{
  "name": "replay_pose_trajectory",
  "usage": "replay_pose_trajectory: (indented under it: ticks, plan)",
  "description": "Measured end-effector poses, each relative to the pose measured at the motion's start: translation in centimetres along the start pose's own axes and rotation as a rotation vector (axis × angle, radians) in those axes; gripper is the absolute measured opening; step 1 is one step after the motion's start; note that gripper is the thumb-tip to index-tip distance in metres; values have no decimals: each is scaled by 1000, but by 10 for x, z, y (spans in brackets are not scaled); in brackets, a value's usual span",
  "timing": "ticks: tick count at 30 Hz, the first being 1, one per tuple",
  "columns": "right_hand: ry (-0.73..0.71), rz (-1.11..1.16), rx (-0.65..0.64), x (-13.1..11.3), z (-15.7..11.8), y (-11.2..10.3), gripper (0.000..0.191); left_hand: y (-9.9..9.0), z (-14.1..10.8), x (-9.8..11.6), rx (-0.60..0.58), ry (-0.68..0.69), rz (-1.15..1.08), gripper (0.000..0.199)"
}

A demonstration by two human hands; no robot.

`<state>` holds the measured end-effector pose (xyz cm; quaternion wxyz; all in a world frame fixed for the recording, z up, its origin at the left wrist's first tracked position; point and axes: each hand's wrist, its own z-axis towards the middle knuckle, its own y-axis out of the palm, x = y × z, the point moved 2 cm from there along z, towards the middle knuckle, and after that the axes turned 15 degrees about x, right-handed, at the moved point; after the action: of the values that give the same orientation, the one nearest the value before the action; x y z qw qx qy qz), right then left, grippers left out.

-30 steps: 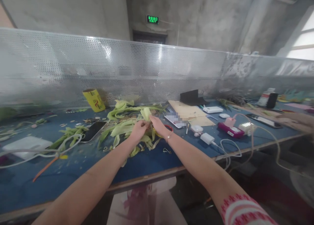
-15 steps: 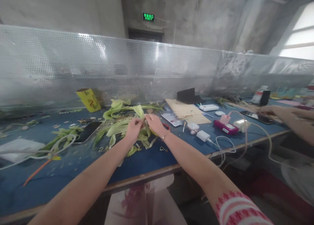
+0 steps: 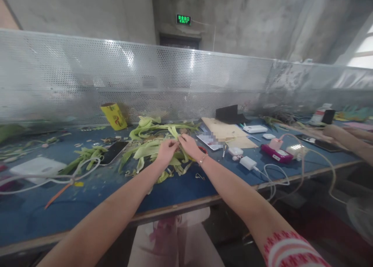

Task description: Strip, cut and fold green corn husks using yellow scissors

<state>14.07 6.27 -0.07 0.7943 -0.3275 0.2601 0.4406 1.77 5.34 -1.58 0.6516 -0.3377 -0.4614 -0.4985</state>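
Note:
My left hand (image 3: 167, 152) and my right hand (image 3: 190, 147) meet over the blue table, their fingers pinched together on a pale green leaf (image 3: 174, 132). Its tip points up between them, and the hands hide part of its length. Broad, limp green leaves (image 3: 145, 149) lie beneath and behind both hands. A red curved piece (image 3: 203, 149), perhaps a scissors handle, shows just beside my right wrist. Left of the leaves rests a dark-screened phone (image 3: 115, 152), with smaller green pieces (image 3: 91, 153) next to it.
A yellow cardboard tube (image 3: 114, 116) leans near the perforated metal screen (image 3: 175, 80). To the right are brown paper (image 3: 227, 131), a white charger (image 3: 248, 163) with a cable and a magenta device (image 3: 276, 153). Another person's arm (image 3: 340, 137) reaches in at the far right.
The view has turned slightly left, so everything sits further right. Both hands stay together on the leaf, whose upright tip now looks narrower.

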Motion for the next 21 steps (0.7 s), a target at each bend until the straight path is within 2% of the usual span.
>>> replay_pose_trajectory:
  ticks: [7, 13, 16, 21]
  plan:
    - [122, 122, 13, -3, -2, -2, 26, -1, -4, 10, 41, -80, -57, 25]
    - [72, 69, 30, -8, -2, -5, 24, -3, -4, 12, 74, -111, -56, 22]
    - [105, 50, 75, -10, -1, -5, 24, -5, -2, 14, 100, -51, 52, 17]
    - [187, 87, 154, -9, 0, -2, 22, -4, 1, 26, 62, 151, 311, 14]
